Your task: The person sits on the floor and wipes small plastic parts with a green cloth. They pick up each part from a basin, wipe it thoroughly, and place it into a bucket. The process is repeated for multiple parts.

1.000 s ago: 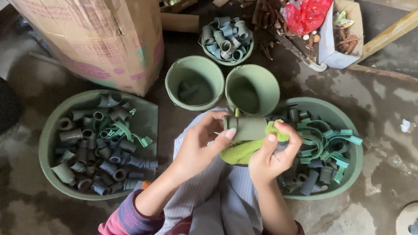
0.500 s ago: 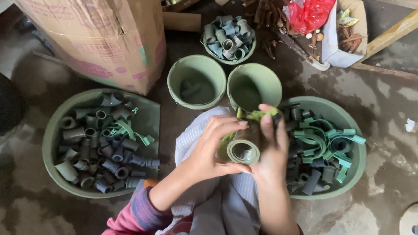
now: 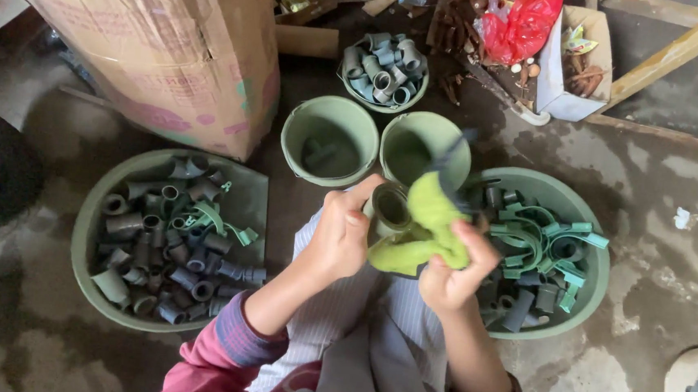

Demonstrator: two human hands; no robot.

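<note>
Here the left hand (image 3: 339, 238) is curled tight around a short grey pipe fitting (image 3: 389, 207), its round open mouth tilted up toward the camera, held above the person's lap. Right beside it, the right hand (image 3: 452, 270) is closed on a yellow-green cloth (image 3: 424, 230), fingers pinching the fabric, and the cloth is pressed against the fitting's side and draped below it. Both hands meet over the striped fabric on the person's knees, between two big basins on the floor. By the left arm, a wide green basin (image 3: 84, 235) sits packed with dark grey pipe fittings, a few pale green clips lying on top. By the right arm, another green basin (image 3: 596, 238) holds more grey pieces plus a tangle of teal curved clamps. Just beyond the hands stand two green buckets side by side, touching: the left bucket (image 3: 292, 131) has something dim at its bottom, too dark to tell what, and the right bucket (image 3: 459, 142) is partly hidden by the cloth. Farther out, a small bowl (image 3: 409, 94) is heaped with grey fittings, a large cardboard box (image 3: 171, 44) leans at the far left, and a red plastic bag (image 3: 521, 20) lies at the far edge.
</note>
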